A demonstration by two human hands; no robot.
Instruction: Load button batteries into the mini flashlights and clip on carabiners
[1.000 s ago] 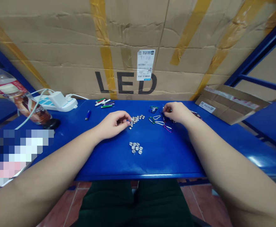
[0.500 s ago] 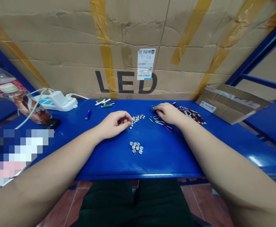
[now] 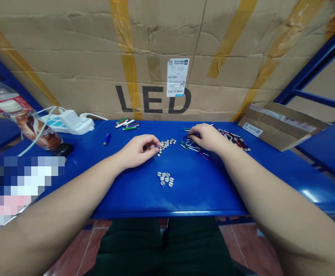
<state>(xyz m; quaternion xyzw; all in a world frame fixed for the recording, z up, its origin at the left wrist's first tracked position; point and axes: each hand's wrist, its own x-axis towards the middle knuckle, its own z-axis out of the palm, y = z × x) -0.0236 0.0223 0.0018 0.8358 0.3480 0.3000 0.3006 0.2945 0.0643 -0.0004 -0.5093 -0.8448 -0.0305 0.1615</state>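
Observation:
My left hand (image 3: 141, 150) rests on the blue table, fingers curled and thumb tip close to the index finger. Its fingertips are beside a cluster of small round silver pieces (image 3: 167, 143); whether one is pinched there I cannot make out. Over a loose group of coloured carabiners is my right hand (image 3: 206, 137), its thumb and fingers closed together on a dark blue carabiner (image 3: 186, 138), partly hidden by the fingers. Green, silver and purple carabiners lie around it, among them a purple one (image 3: 204, 155). Nearer me sits a second small pile of silver slotted discs (image 3: 165, 178).
Small coloured tubes (image 3: 128, 124) lie at the back left, with a single blue tube (image 3: 107, 139) nearer. A white power strip (image 3: 81, 124) and a drink bottle (image 3: 38, 130) stand left. Dark red and purple tubes (image 3: 236, 141) and a cardboard box (image 3: 282, 124) are right.
My right hand has shifted slightly right and its fingers have drawn closer together; some carabiners under it have moved a little. My left hand is nearly still.

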